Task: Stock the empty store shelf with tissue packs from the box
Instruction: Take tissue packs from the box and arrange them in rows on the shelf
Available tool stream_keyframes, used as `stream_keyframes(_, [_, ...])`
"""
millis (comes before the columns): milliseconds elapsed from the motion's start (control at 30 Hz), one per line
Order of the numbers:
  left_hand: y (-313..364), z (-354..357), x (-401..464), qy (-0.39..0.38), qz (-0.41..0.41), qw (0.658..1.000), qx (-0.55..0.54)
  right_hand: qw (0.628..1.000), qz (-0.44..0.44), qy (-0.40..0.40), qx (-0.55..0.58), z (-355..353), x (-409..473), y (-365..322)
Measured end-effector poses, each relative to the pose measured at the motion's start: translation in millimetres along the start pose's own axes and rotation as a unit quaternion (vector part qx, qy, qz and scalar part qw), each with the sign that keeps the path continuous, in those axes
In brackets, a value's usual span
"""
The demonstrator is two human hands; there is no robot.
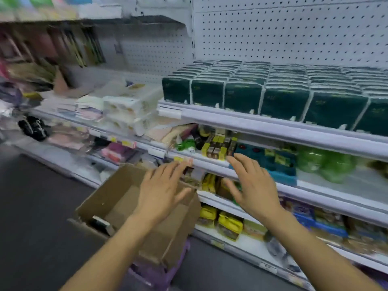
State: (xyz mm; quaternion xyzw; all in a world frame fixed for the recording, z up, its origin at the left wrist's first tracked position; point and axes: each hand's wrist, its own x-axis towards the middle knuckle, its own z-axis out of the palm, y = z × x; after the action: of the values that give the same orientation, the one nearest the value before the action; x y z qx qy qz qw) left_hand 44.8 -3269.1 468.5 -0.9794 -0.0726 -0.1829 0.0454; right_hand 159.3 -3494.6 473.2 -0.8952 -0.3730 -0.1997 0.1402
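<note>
Both hands hover empty, fingers spread — left hand [161,192] over the cardboard box [117,198], right hand [252,185] near dark green tissue packs [279,93] filling the shelf [273,124].

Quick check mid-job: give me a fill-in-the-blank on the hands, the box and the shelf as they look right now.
1. Both the left hand and the right hand are open and hold ____.
2. The tissue packs on the upper shelf have ____ green wrappers.
3. The cardboard box stands open below the ____ hand.
4. The wall behind the packs is white ____.

Missing words: nothing; dark; left; pegboard
</note>
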Motion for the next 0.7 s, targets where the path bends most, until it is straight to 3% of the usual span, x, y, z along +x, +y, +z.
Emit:
stream_keyframes(333, [-226,30,-100,-0.131,-0.127,0.983,-0.013,0.992,-0.04,-0.11,0.052,111,40,-166])
stream_keyframes(500, [-288,62,-122,-0.175,-0.202,0.961,-0.065,0.978,-0.064,-0.181,0.08,164,57,-213])
stream_keyframes(700, [-344,123,-131,-0.217,-0.233,0.947,-0.049,0.954,-0.08,-0.272,0.1,243,91,-258])
